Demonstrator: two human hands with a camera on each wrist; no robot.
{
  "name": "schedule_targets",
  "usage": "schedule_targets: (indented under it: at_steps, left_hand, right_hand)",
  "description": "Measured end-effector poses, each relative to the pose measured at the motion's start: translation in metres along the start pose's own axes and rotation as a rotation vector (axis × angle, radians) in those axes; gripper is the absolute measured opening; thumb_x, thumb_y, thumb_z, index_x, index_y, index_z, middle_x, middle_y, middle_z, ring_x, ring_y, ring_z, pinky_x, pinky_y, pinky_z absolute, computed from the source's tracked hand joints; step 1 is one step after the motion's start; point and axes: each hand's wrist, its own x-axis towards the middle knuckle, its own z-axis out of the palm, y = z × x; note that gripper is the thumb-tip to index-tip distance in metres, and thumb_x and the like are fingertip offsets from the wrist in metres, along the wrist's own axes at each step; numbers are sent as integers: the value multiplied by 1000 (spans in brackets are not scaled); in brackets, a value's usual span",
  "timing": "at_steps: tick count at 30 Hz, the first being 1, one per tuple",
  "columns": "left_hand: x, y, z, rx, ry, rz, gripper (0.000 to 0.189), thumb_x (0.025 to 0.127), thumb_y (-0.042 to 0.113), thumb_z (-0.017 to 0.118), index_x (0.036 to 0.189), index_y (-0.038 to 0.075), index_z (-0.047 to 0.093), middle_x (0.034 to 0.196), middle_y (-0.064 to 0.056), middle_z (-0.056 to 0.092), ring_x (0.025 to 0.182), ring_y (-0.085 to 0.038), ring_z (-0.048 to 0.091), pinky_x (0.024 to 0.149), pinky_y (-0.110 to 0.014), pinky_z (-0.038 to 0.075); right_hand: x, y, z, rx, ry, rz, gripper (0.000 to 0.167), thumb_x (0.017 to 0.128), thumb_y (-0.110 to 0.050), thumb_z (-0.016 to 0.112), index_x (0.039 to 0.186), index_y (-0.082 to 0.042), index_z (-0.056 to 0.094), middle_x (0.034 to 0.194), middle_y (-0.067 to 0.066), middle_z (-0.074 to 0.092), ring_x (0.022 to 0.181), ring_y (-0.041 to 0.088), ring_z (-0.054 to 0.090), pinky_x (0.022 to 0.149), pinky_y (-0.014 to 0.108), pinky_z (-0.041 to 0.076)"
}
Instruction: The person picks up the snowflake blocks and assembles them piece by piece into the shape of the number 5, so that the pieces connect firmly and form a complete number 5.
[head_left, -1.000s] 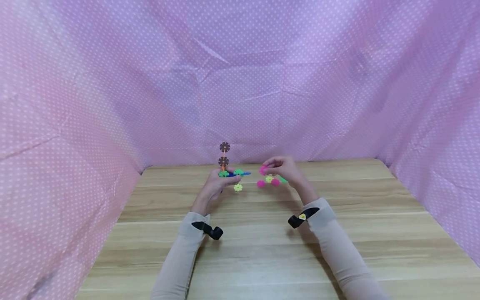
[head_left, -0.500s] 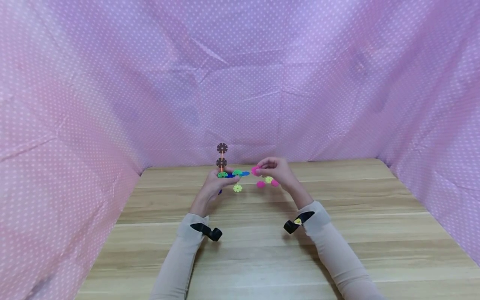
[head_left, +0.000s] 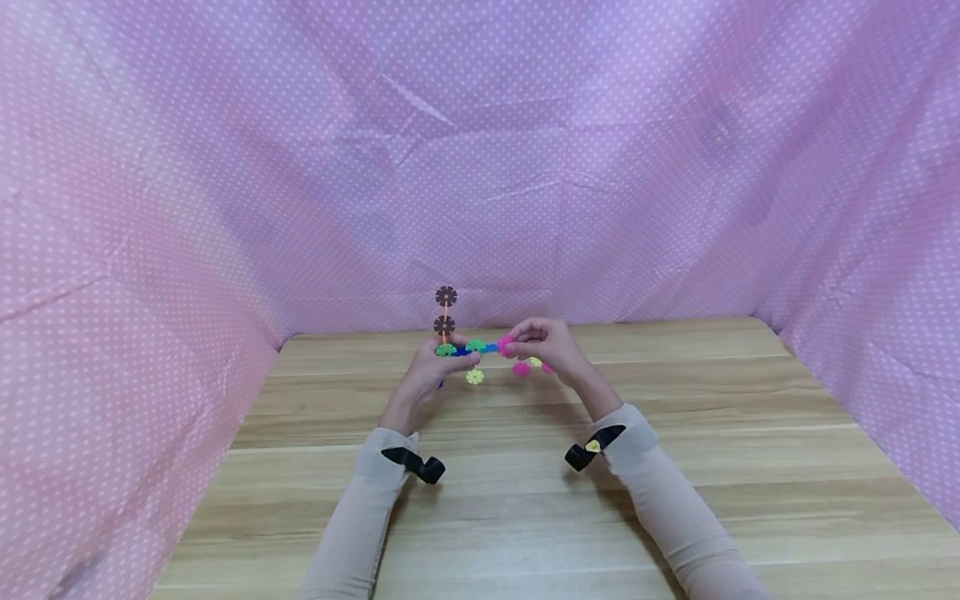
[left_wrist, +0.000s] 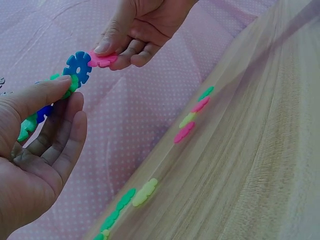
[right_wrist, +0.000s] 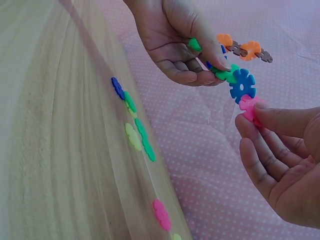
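Observation:
My left hand [head_left: 429, 367] grips a chain of linked plastic snowflake discs, thumb pressed on a green disc [right_wrist: 228, 75]. Brown discs [head_left: 444, 318] and orange discs [right_wrist: 251, 49] stretch away from the far part of the chain. At its right end a blue disc [left_wrist: 75, 61] juts out past the left fingertips. A pink snowflake disc [right_wrist: 248, 106] is pinched between the thumb and fingers of my right hand [head_left: 557, 348]. Its rim meets the edge of the blue disc, slot side overlapping. Both hands are raised above the table.
Loose snowflake discs lie on the wooden table [head_left: 495, 483] beneath the hands: a pale yellow one [head_left: 475, 377], a pink one [head_left: 521, 369], several green ones [right_wrist: 144, 140] and a dark blue one [right_wrist: 117, 88]. Behind the table hangs a pink dotted cloth [head_left: 480, 208].
My right hand has moved left with the pink disc, from a gap away to contact with the blue disc's edge. The left hand and its chain have shifted only slightly.

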Motion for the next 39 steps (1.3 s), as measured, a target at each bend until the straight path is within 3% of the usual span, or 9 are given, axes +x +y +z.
schedule_targets:
  at_steps: [7,14,22,31,39]
  left_hand:
    - [0,-2,2,-35,10,-21,20,88,6,79,102,11,66,103,-3,72,92,-16,73,108,-50,52]
    - [0,-3,4,-57,9,-8,17,89,3,76,100,9,64,98,-3,73,89,-16,74,110,-54,50]
    - [0,-1,6,-63,10,22,24,91,4,75,113,-2,65,96,-2,74,89,-14,74,106,-45,54]
    - [-1,1,8,-101,-17,41,23,92,8,75,112,2,66,101,-4,73,99,-19,74,111,-52,49]
    - [-2,-1,10,-109,0,64,20,91,11,77,107,3,69,104,-2,71,104,-22,72,112,-51,48]
  right_hand:
    - [1,3,-1,9,0,-19,26,87,-3,79,106,10,67,86,0,75,77,11,71,76,24,60]
    - [0,2,0,24,-12,-32,26,86,-2,79,106,11,67,87,3,77,77,10,72,78,24,61]
    - [0,2,3,29,-7,-30,25,87,-1,78,106,11,67,81,-4,75,75,9,72,73,26,61]
    - [0,1,5,46,40,-51,22,88,-1,77,104,10,68,80,-6,75,77,19,73,82,50,63]
    - [-2,0,8,53,34,-68,22,87,0,77,103,11,67,79,-6,75,72,10,71,74,33,63]
